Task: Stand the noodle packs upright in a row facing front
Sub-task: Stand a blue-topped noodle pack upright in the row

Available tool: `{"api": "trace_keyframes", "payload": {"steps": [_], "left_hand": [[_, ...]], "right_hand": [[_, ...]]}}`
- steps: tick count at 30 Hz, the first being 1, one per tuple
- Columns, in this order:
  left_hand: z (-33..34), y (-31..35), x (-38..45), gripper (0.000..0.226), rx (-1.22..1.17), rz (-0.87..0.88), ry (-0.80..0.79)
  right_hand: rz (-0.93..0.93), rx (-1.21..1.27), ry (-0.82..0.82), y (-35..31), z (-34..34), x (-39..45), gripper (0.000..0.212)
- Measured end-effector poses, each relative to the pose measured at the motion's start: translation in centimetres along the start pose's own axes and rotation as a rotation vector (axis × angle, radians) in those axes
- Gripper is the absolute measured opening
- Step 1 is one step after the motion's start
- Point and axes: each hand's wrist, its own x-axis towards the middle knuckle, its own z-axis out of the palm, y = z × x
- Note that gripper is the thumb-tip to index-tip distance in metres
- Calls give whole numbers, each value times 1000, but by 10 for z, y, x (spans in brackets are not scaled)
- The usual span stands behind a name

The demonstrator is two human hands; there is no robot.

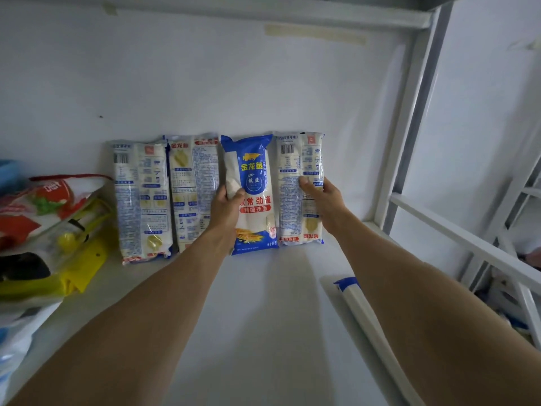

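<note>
Head view: four noodle packs stand upright in a row against the far wall of the white shelf (263,317). Only the blue-fronted pack (253,194) faces front; the left hand (227,205) grips its left edge. The right hand (320,190) clasps the rightmost pack (301,187), which shows its back label. The two left packs (167,197) also show their backs. A fifth pack (360,303) lies flat, near right. Judged: well under half done.
</note>
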Motion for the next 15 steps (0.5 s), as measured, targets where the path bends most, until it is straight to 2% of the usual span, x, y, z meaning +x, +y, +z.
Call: {"api": "trace_keyframes", "payload": {"steps": [4,9,15], "left_hand": [[3,-5,11,39,29,20,33],[8,-7,14,39,155,28,92],[25,-2,2,41,410,22,278]], "right_hand": [[1,-11,-41,2,0,9,29],[46,-69,-1,6,4,11,37],[107,-219,45,0,3,4,46]]}}
